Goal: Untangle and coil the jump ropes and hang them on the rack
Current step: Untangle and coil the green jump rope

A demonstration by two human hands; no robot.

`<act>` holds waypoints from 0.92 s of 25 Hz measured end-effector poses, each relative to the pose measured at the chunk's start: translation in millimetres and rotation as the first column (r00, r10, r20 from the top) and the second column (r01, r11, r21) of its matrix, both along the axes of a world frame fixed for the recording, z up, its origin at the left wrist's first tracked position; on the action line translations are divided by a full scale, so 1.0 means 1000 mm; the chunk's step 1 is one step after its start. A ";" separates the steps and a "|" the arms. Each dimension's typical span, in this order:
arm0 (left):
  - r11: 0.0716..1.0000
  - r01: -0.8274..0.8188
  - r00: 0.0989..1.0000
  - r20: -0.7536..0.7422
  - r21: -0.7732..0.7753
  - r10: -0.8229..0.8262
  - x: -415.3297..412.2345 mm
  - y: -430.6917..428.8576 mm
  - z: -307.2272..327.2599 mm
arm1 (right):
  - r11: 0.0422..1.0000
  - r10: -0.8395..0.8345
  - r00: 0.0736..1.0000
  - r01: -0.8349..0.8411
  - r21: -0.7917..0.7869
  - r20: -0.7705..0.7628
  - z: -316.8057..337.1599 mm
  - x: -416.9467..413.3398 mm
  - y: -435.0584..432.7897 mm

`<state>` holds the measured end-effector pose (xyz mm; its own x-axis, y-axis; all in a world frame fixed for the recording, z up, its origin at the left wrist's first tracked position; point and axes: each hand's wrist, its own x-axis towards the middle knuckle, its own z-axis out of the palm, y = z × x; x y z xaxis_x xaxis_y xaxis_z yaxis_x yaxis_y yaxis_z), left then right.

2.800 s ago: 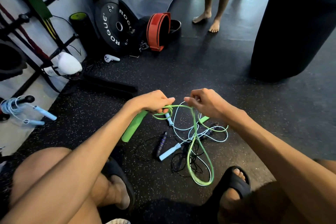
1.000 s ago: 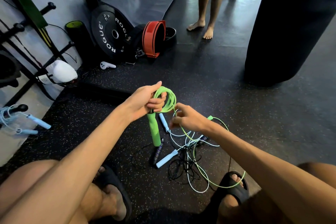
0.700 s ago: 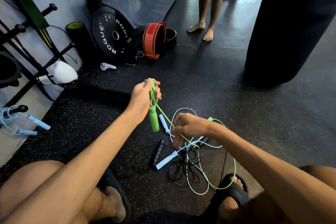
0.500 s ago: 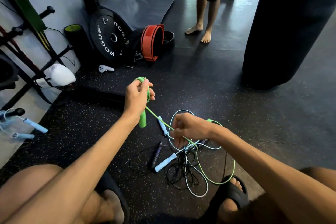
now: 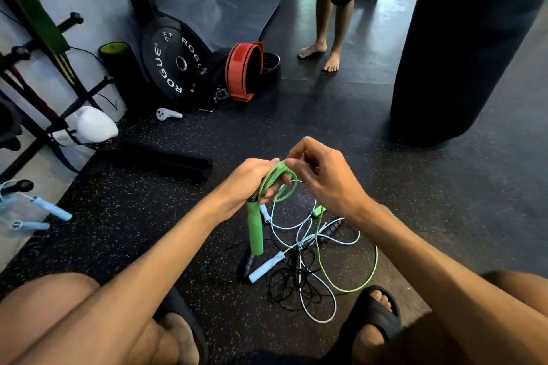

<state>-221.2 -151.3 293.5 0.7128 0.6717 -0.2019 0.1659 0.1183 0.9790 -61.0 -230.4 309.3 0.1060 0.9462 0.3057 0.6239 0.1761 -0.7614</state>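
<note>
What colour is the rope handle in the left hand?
Bright green. The handle hangs below the left hand; head view shows it.

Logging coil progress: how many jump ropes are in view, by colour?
Green rope: 1, held by left hand and right hand
Light blue ropes: 2, floor rope and hung rope on rack
Black rope, purple handles: 1
Total: 4
</note>
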 end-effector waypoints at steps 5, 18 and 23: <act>0.985 0.073 0.989 0.136 -0.154 -0.052 0.002 -0.003 0.011 | 0.991 -0.101 0.995 0.100 -0.085 -0.009 -0.005 0.007 0.005; 0.833 -0.319 0.708 0.471 -0.452 0.527 -0.009 0.024 0.027 | 0.802 0.114 0.949 -0.262 -0.537 -0.293 -0.015 -0.007 -0.006; 0.734 -0.677 0.667 0.375 -0.057 0.644 -0.018 0.033 0.017 | 0.816 0.266 0.945 -0.325 -0.477 -0.190 -0.011 -0.009 -0.008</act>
<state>-239.1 -118.8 310.7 0.0837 0.9956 0.0422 -0.2747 -0.0177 0.9614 -70.2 -238.5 298.5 -0.1989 0.9574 -0.2095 0.5111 -0.0811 -0.8557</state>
